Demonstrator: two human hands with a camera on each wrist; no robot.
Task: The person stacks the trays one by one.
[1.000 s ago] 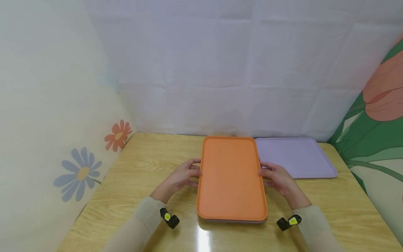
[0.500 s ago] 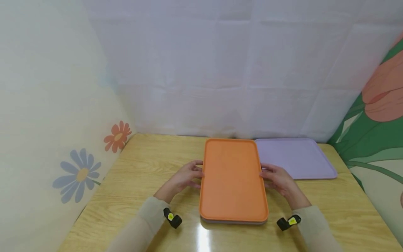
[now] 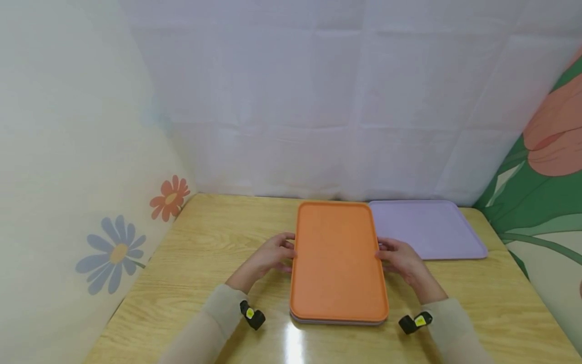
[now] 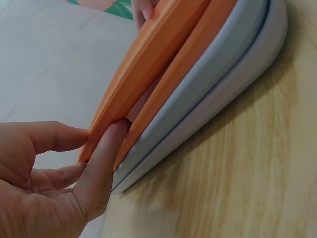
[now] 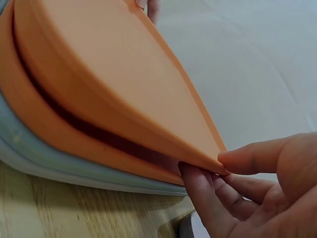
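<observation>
A stack of rectangular trays stands lengthwise before me, with an orange tray (image 3: pixel 338 263) on top. Beneath it, in the left wrist view, lie a second orange tray (image 4: pixel 188 64), a pale blue tray (image 4: pixel 215 54) and a pale greyish tray (image 4: pixel 237 84) against the table. My left hand (image 3: pixel 272 254) pinches the top tray's left rim, one fingertip inside the gap under it. On the opposite side my right hand (image 3: pixel 402 259) pinches the right rim, thumb above and fingers below. A dark gap separates the two orange trays in both wrist views.
A lavender tray (image 3: pixel 427 230) lies flat at the back right, close to the stack's right side. The wooden table (image 3: pixel 218 222) meets a white cloth backdrop (image 3: pixel 282 101) at its far edge. Flower-patterned panels (image 3: pixel 550 212) border both sides.
The top orange tray has shifted slightly right and toward me, now lining up more closely with the stack. My left hand has moved right with it; my right hand has shifted only slightly.
</observation>
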